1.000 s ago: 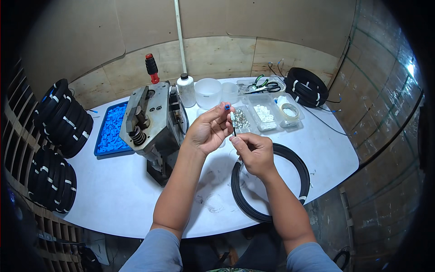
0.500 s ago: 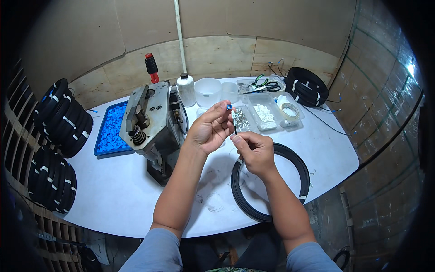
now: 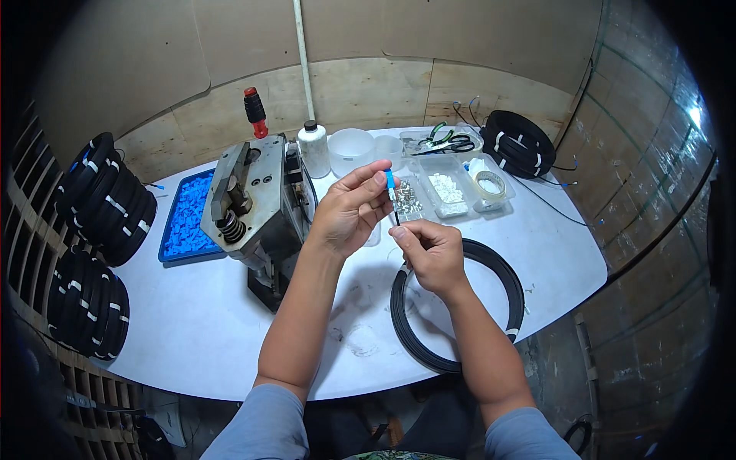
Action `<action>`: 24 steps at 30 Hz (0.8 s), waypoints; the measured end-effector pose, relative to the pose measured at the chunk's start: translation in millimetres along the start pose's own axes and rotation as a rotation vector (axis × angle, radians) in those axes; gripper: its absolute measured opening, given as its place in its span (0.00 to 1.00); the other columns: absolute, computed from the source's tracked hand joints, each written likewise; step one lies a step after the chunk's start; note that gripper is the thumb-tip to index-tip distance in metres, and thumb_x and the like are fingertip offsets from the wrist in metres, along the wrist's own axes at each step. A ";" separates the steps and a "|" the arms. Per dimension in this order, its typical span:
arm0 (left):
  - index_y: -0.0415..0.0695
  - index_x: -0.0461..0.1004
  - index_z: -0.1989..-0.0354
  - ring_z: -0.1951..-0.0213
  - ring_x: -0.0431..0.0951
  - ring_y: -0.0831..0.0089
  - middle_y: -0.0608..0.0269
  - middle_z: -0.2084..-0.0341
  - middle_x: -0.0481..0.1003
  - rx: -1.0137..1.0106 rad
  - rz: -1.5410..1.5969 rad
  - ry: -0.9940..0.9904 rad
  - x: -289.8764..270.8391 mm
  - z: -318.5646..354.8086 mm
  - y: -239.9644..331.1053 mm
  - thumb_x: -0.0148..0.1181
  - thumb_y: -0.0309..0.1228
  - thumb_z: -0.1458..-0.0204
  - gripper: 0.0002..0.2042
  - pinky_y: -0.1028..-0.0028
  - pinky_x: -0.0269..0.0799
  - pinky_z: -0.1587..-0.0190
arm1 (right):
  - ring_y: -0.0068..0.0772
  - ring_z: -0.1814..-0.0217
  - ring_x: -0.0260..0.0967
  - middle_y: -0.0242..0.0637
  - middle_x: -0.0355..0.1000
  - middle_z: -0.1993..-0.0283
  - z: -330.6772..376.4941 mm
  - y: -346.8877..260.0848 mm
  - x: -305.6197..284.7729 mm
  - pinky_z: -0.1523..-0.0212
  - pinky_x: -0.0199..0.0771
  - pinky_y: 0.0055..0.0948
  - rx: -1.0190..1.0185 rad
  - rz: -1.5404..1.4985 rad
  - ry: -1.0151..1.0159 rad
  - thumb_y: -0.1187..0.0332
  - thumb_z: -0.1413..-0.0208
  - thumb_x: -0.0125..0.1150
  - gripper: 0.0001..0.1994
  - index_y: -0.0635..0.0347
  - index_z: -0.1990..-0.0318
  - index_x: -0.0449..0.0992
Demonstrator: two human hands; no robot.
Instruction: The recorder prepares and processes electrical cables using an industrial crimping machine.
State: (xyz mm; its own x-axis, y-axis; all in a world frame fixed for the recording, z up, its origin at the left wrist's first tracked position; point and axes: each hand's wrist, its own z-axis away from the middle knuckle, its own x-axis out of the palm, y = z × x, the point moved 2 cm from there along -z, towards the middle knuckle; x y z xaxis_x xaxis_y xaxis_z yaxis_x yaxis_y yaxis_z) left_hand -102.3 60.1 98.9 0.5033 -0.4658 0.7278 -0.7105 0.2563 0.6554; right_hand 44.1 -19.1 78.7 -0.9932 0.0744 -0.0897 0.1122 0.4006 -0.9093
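Observation:
My left hand (image 3: 349, 208) pinches a small blue connector cap (image 3: 389, 179) between thumb and fingertips, above the middle of the table. Below the cap shows a short white and metallic connector piece (image 3: 393, 196), in line with it. Just under that, my right hand (image 3: 431, 249) grips the end of a black cable (image 3: 397, 219) between thumb and forefinger. The connector piece sits on this cable end, which points upward. Beneath my right hand and forearm lies the coil of black cable (image 3: 512, 287), partly hidden by them. How deep the connector sits in the cap is too small to tell.
A metal hand press (image 3: 257, 192) stands left of my hands, beside a blue tray (image 3: 165, 249) of blue caps. Behind are a bottle (image 3: 313, 149), tubs (image 3: 352, 147), and boxes of small parts (image 3: 448, 195). Scissors (image 3: 452, 146) and cable coils (image 3: 519, 146) lie farther back; more coils (image 3: 88, 303) hang left.
The blue cap now stands upright in my left fingertips, in line with the connector piece, and more of it shows. My right hand keeps its grip on the cable almost unmoved.

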 end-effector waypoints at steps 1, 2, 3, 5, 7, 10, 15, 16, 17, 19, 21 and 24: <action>0.40 0.73 0.47 0.59 0.80 0.72 0.57 0.61 0.80 0.043 -0.051 -0.010 1.7 1.4 2.0 0.60 0.28 0.41 0.15 0.71 0.76 0.56 | 0.11 0.80 0.59 0.22 0.68 0.81 0.1 -0.6 0.0 0.79 0.58 0.18 0.021 -0.008 0.001 0.68 0.41 0.64 0.09 0.65 0.65 0.82; 0.39 0.74 0.46 0.58 0.80 0.72 0.56 0.61 0.80 0.086 -0.101 -0.019 2.5 2.2 3.4 0.60 0.28 0.41 0.15 0.70 0.76 0.54 | 0.11 0.80 0.59 0.22 0.68 0.81 0.0 -1.3 0.3 0.79 0.58 0.18 0.021 -0.008 0.001 0.68 0.41 0.64 0.09 0.65 0.65 0.82; 0.39 0.74 0.46 0.58 0.80 0.72 0.56 0.61 0.80 0.086 -0.101 -0.019 0.7 1.6 3.1 0.60 0.28 0.41 0.15 0.70 0.76 0.54 | 0.11 0.79 0.59 0.23 0.68 0.81 -0.1 -1.8 0.7 0.79 0.58 0.18 0.028 -0.022 0.002 0.67 0.41 0.64 0.09 0.65 0.65 0.82; 0.38 0.75 0.47 0.58 0.80 0.72 0.57 0.61 0.80 0.202 -0.219 -0.094 -2.1 0.3 5.0 0.61 0.27 0.41 0.14 0.69 0.76 0.53 | 0.11 0.79 0.59 0.23 0.68 0.81 -0.3 -2.6 1.6 0.79 0.58 0.18 0.036 -0.037 0.000 0.67 0.41 0.64 0.09 0.65 0.66 0.82; 0.39 0.76 0.48 0.58 0.80 0.70 0.55 0.60 0.80 0.206 -0.246 -0.099 -2.4 -0.6 5.5 0.60 0.27 0.41 0.13 0.70 0.77 0.54 | 0.11 0.79 0.59 0.23 0.69 0.80 -0.4 -2.6 1.1 0.79 0.59 0.18 0.048 -0.042 0.004 0.67 0.41 0.64 0.09 0.64 0.65 0.82; 0.39 0.76 0.48 0.60 0.80 0.70 0.54 0.60 0.80 0.191 -0.389 -0.096 -3.2 0.6 6.1 0.60 0.27 0.41 0.13 0.70 0.78 0.56 | 0.11 0.79 0.60 0.23 0.69 0.80 -0.1 -2.8 1.5 0.79 0.60 0.18 0.041 -0.048 0.011 0.66 0.40 0.64 0.09 0.64 0.65 0.82; 0.38 0.75 0.46 0.62 0.80 0.71 0.54 0.62 0.80 0.159 -0.471 -0.100 8.3 5.1 7.1 0.63 0.25 0.43 0.16 0.71 0.78 0.57 | 0.11 0.79 0.62 0.24 0.70 0.80 -1.9 -3.1 -1.1 0.79 0.62 0.18 0.018 -0.073 0.029 0.66 0.40 0.63 0.09 0.64 0.63 0.81; 0.38 0.75 0.46 0.62 0.80 0.72 0.53 0.62 0.80 0.178 -0.548 -0.123 12.6 7.1 8.7 0.64 0.24 0.45 0.18 0.71 0.78 0.57 | 0.12 0.80 0.62 0.24 0.70 0.79 -2.0 -2.7 -1.1 0.79 0.63 0.18 0.007 -0.098 0.035 0.66 0.40 0.63 0.09 0.64 0.63 0.81; 0.38 0.75 0.46 0.62 0.80 0.72 0.52 0.62 0.80 0.197 -0.625 -0.146 14.7 8.2 9.1 0.66 0.23 0.47 0.19 0.72 0.78 0.57 | 0.12 0.80 0.62 0.24 0.70 0.79 -2.2 -2.5 -1.4 0.79 0.63 0.18 0.009 -0.098 0.036 0.66 0.40 0.63 0.09 0.64 0.63 0.81; 0.37 0.74 0.46 0.63 0.80 0.73 0.52 0.63 0.80 0.234 -0.655 -0.126 14.1 7.7 9.0 0.67 0.22 0.49 0.20 0.72 0.78 0.57 | 0.13 0.76 0.65 0.27 0.72 0.76 -3.0 -1.8 -1.4 0.75 0.67 0.19 0.069 -0.132 0.003 0.66 0.39 0.62 0.09 0.63 0.62 0.81; 0.37 0.74 0.46 0.63 0.80 0.73 0.51 0.63 0.80 0.273 -0.685 -0.106 14.7 8.0 11.1 0.68 0.21 0.50 0.21 0.72 0.78 0.57 | 0.16 0.73 0.68 0.29 0.75 0.74 -5.5 -0.4 -2.4 0.70 0.70 0.20 0.046 -0.128 -0.042 0.66 0.39 0.62 0.10 0.64 0.61 0.81; 0.37 0.74 0.46 0.62 0.81 0.72 0.51 0.62 0.80 0.333 -0.661 -0.093 14.2 8.2 16.4 0.67 0.20 0.50 0.21 0.72 0.78 0.57 | 0.20 0.67 0.71 0.33 0.77 0.68 -8.1 6.4 -6.3 0.62 0.72 0.22 -0.016 -0.048 -0.134 0.66 0.40 0.62 0.10 0.66 0.60 0.81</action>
State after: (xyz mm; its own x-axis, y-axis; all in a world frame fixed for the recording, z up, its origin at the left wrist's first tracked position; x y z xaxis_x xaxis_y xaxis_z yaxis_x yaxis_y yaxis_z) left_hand -110.8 50.7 118.4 0.8442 -0.5071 0.1735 -0.3928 -0.3653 0.8439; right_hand 51.3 -9.6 76.8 -0.9927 -0.0673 -0.1002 0.0635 0.4150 -0.9076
